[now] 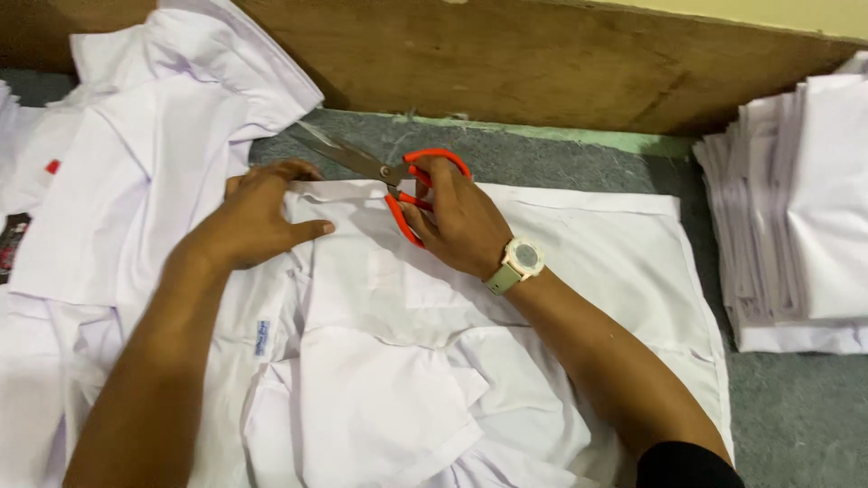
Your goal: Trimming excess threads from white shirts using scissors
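On a grey, felt-like work surface (796, 407) lies a white shirt (579, 262) of thin, smooth cotton-like cloth, spread flat with soft creases and a small blue label near its left side. Two bare hands work at its top edge. The left hand (258, 217) presses flat on the cloth, fingers spread and open, gripping nothing. The right hand (457, 221), with a pale round wristwatch (520, 260) on its wrist, is closed through the orange loop handles of one pair of scissors (380, 170); the grey metal blades stand slightly apart and point up and left, just above the shirt's top edge. To the left sits a loose heap of more white garments (154, 136), crumpled and overlapping. To the right stands one neat stack of folded white cloth (805, 208), its many thin layers showing at the edge. A brown wooden board (542, 54), rough and scuffed, runs along the back.
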